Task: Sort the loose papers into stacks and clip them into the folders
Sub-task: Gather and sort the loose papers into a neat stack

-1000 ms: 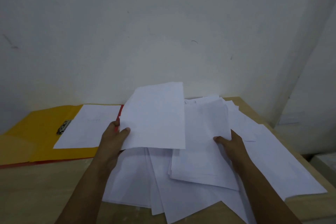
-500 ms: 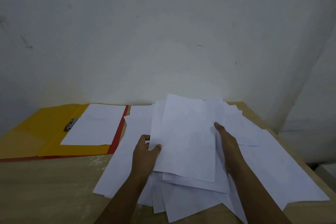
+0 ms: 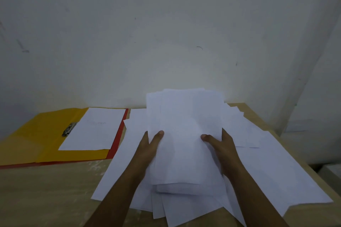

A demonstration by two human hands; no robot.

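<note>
Left hand (image 3: 147,148): gripped sheaf of papers (image 3: 184,134), thumb pinching on top.
Right hand (image 3: 224,150): same, opposite edge.
Yellow folder (image 3: 42,134): lay open, left.

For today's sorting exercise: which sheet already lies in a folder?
The single sheet on the open yellow folder, beside its metal clip; the others lie loose.
</note>
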